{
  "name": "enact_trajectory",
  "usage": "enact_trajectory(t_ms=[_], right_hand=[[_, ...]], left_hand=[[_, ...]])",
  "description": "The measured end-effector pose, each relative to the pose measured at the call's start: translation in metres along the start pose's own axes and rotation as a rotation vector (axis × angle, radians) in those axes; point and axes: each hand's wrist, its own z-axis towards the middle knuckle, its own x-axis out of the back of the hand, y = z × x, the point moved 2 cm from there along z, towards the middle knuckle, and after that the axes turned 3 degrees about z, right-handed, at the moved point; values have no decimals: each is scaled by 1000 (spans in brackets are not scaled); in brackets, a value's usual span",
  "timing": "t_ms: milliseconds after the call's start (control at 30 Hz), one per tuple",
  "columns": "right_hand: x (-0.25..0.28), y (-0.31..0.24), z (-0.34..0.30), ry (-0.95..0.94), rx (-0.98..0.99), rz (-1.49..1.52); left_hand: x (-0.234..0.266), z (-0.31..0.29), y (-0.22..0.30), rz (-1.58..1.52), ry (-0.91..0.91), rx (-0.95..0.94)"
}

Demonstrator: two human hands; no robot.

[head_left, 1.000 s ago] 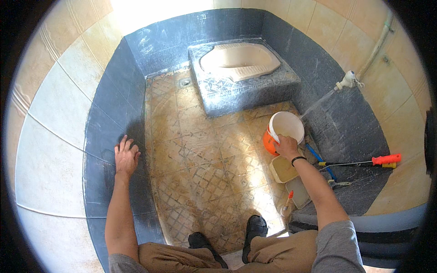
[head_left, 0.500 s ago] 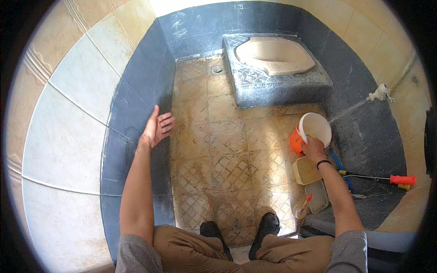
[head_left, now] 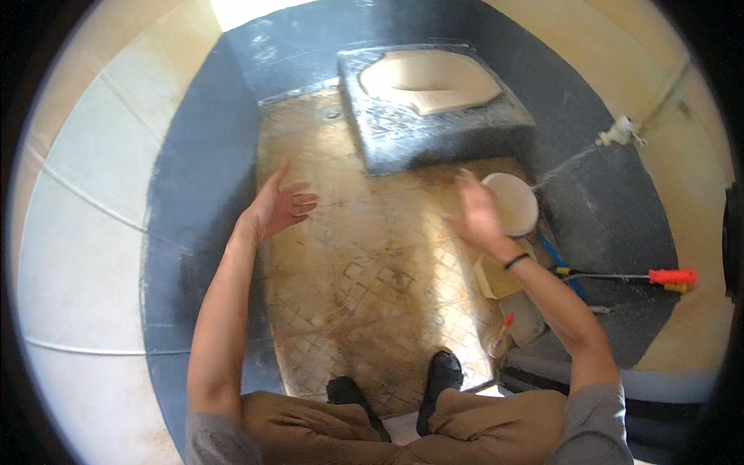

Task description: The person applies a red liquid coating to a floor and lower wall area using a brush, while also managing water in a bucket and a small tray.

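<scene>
My left hand (head_left: 280,205) hangs in the air beside the dark painted left wall, fingers spread, holding nothing. My right hand (head_left: 479,209), a little blurred by motion, is raised with thumb and fingers apart just left of the bucket (head_left: 513,203). The hand and wrist hide most of the bucket's orange outer side; its white inside shows. A stream of water runs from the white tap (head_left: 618,132) on the right wall toward the bucket's rim. Below my right wrist a pale yellow rectangular container (head_left: 493,275) stands on the floor, partly covered by my forearm.
A squat toilet (head_left: 434,81) sits on a dark raised block (head_left: 457,139) at the back. Left of it is a floor drain (head_left: 332,114). At right lie a red-handled paint roller frame (head_left: 671,277), a blue strip (head_left: 552,249) and a small orange-handled brush (head_left: 504,332).
My right hand has let go of the bucket's rim and moved left with its fingers opened. The whole view has shifted slightly; my left hand stays open.
</scene>
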Motion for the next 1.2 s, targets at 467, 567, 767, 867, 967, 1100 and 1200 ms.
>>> enact_trajectory(t_ms=[467,567,767,867,967,1100,1200], right_hand=[[-1,-172,10,37,462,621],[-1,-171,3,3,480,634],[-53,-88,-12,-189,604,350],[-61,20,-30,-382,336,-323],[-43,84,-29,-38,31,40],[-11,59,-10,90,-243,50],[-23,61,-13,53,-635,-28]], left_hand=[[-174,-48,-62,297,-254,-31],[-176,-51,-63,496,-233,-135],[-152,-83,-100,725,-441,-247],[-149,-94,-99,1177,-466,-343],[-148,-82,-94,1309,-320,-240],[-155,-87,-66,1205,-143,56],[-143,-72,-57,1097,-27,174]])
